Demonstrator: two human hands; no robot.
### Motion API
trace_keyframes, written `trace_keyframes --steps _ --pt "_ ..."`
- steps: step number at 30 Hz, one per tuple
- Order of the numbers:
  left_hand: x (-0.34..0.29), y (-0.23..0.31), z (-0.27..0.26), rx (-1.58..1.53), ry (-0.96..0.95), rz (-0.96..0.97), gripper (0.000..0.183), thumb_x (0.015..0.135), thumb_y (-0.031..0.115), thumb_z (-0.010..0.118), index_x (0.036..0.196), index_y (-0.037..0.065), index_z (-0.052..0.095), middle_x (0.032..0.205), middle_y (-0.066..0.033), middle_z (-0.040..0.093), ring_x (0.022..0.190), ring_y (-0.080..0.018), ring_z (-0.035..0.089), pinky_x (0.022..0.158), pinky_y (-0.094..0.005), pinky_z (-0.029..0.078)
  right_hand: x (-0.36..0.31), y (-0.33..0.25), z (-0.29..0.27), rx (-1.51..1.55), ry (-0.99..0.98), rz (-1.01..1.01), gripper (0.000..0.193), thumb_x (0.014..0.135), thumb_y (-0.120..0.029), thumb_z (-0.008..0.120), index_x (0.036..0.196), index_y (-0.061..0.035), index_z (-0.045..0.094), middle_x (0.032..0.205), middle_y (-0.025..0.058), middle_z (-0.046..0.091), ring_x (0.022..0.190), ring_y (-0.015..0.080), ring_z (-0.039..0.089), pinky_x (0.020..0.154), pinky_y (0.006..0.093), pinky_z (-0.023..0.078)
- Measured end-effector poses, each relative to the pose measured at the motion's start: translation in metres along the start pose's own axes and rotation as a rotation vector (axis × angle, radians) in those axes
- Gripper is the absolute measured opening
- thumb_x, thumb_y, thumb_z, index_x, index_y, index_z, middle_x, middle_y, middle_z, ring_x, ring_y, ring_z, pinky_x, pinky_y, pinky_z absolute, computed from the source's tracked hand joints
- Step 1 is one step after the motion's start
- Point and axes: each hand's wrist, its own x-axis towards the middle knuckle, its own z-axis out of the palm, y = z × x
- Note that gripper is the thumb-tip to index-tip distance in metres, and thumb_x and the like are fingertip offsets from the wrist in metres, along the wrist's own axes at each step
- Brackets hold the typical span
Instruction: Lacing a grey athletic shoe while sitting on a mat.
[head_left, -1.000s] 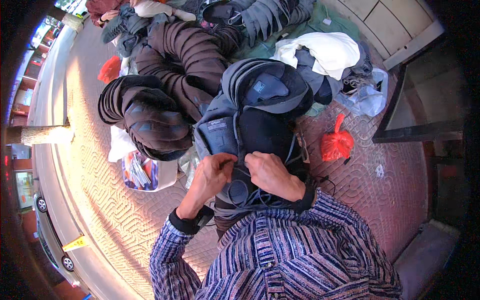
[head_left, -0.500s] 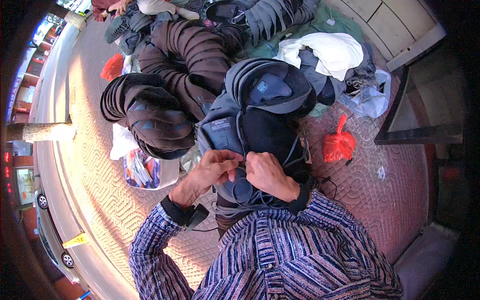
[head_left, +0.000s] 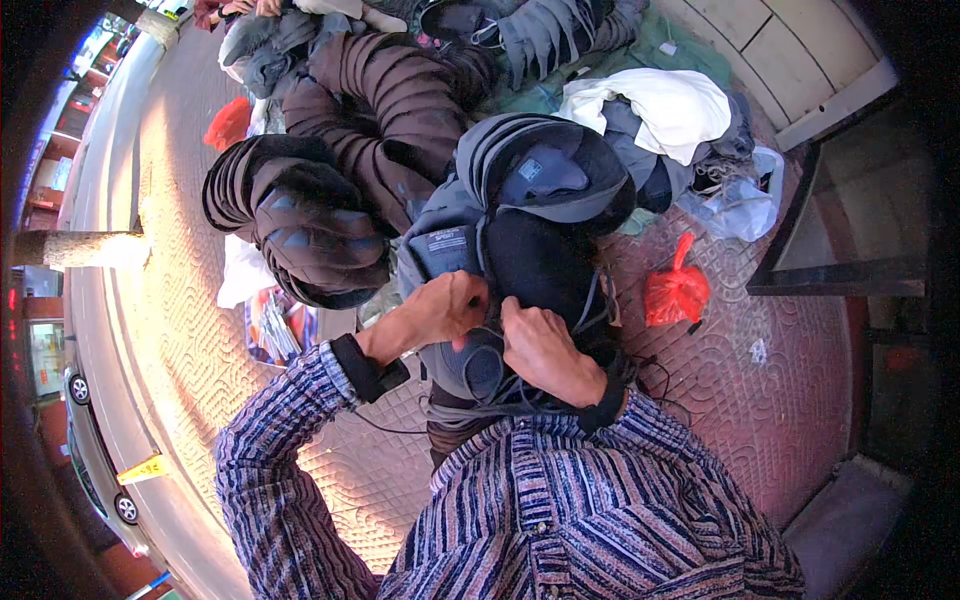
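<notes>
A grey shoe upper (head_left: 440, 247) with a printed label on its tongue lies over my lap. My left hand (head_left: 440, 308) is at its left edge, thumb and fingers pinched together. What they pinch is too small to make out, perhaps a lace. Close by on the right, my right hand (head_left: 545, 350) has its fingers curled onto the edge of the upper. Grey shoelaces (head_left: 500, 398) hang in loops below the hands. Just beyond them is a nested stack of grey uppers (head_left: 545, 170). Dark fabric (head_left: 540, 265) shows between that stack and my right hand.
Brown nested uppers (head_left: 390, 90) curve away ahead, with a dark bundle (head_left: 310, 220) at left. White cloth (head_left: 665, 110) tops a pile at right, beside a clear plastic bag (head_left: 735, 205). A red bag (head_left: 677, 290) sits on the paving. Another person's hands (head_left: 250, 8) show at far left.
My hands, close together before, have moved apart. The left one has risen with its elbow swung outward to the left; the right has shifted slightly to the right.
</notes>
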Motion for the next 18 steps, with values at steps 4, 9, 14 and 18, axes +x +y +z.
trace_keyframes --steps 4,9,14,18 --pt "0.002 -0.006 0.003 0.154 0.057 0.146 0.015 0.077 0.007 0.053 0.089 -0.003 0.053 0.061 -0.0117 0.057 0.053 -0.0202 0.06 0.045 -0.0329 0.043 0.008 0.006 0.013 0.117 0.051 -0.006 0.026 0.063 0.0 0.056 0.085 0.0081 0.045 0.065 0.0267 0.057 0.065 0.0433 0.058 0.061 0.048 0.048" --pt "-0.014 0.012 0.006 0.968 0.32 0.526 0.021 0.077 0.012 0.055 0.088 -0.005 0.048 0.062 -0.0119 0.057 0.058 -0.0231 0.061 0.044 -0.0358 0.042 0.007 0.008 0.011 0.127 0.062 -0.067 0.02 0.067 0.002 0.055 0.085 0.0074 0.047 0.074 0.0255 0.057 0.07 0.0423 0.058 0.06 0.048 0.048" --pt "-0.037 0.027 -0.019 1.093 0.419 0.154 0.017 0.077 0.011 0.054 0.085 -0.003 0.049 0.062 -0.0125 0.06 0.057 -0.0265 0.061 0.045 -0.0373 0.044 0.019 -0.002 -0.012 0.194 0.495 -0.38 0.021 0.073 0.003 0.057 0.093 0.0047 0.052 0.091 0.0211 0.053 0.067 0.0384 0.057 0.058 0.0428 0.049" --pt "-0.054 0.012 -0.015 0.332 0.497 0.231 0.016 0.083 0.014 0.051 0.094 0.003 0.053 0.068 -0.0198 0.059 0.064 -0.0323 0.061 0.052 -0.0422 0.043 0.041 -0.012 -0.004 0.474 0.13 -0.226 0.021 0.074 -0.002 0.063 0.094 0.0012 0.056 0.089 0.0152 0.051 0.083 0.0294 0.055 0.069 0.0339 0.046"
